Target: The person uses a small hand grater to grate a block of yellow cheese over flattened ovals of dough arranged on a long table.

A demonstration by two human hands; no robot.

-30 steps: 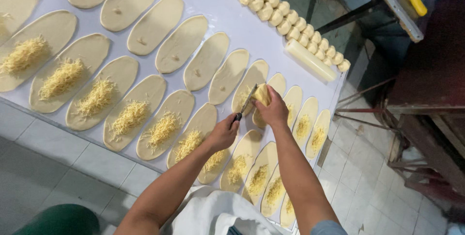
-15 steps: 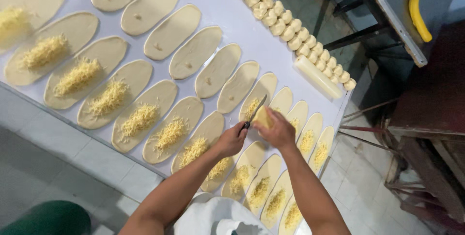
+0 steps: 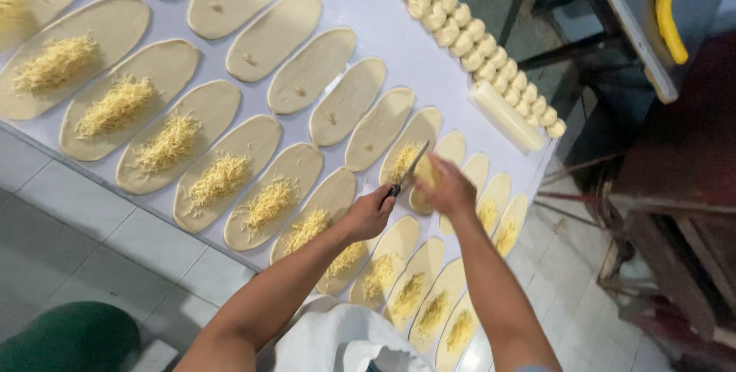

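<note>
My left hand grips the grater by its dark handle. My right hand pinches the soft, crumbly cheese over a dough oval.

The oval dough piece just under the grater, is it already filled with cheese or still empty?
Partly filled. The dough oval shows only a thin scatter of shredded cheese, less than its neighbours toward the left.

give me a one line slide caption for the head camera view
Left hand holds a black-handled grater against a yellow cheese block in the right hand, above flattened oval dough pieces on a white table.
</note>
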